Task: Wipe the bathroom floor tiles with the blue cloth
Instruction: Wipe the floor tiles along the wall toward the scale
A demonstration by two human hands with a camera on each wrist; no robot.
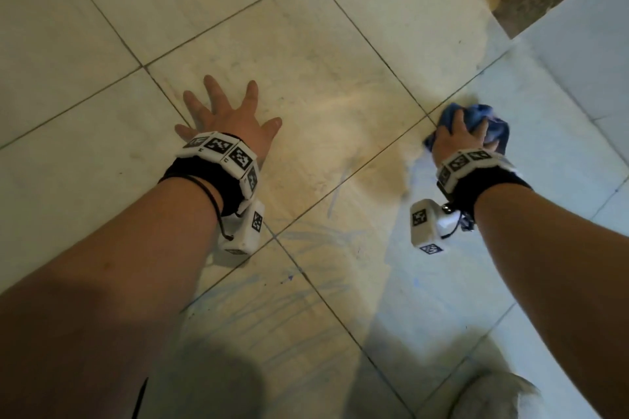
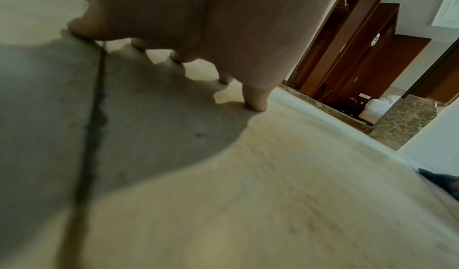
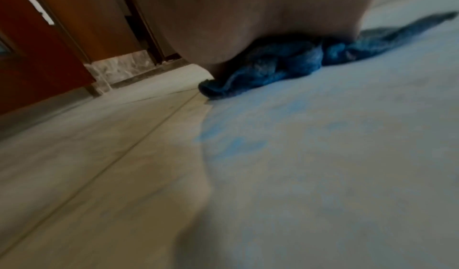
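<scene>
- Head view: my left hand (image 1: 231, 119) lies flat, fingers spread wide, on the floor tiles (image 1: 306, 54).
- My right hand (image 1: 459, 136) grips the bunched blue cloth (image 1: 483, 116), pressed to the tiles beneath it.

The head view looks steeply down on the floor tiles (image 1: 306, 44), while both wrist views skim low across them toward the wooden doorway (image 2: 360, 57).

Home bathroom, pale floor tiles (image 1: 306, 27) with dark grout, marble threshold (image 2: 402, 120), wooden door frame (image 2: 347, 37) beyond
</scene>
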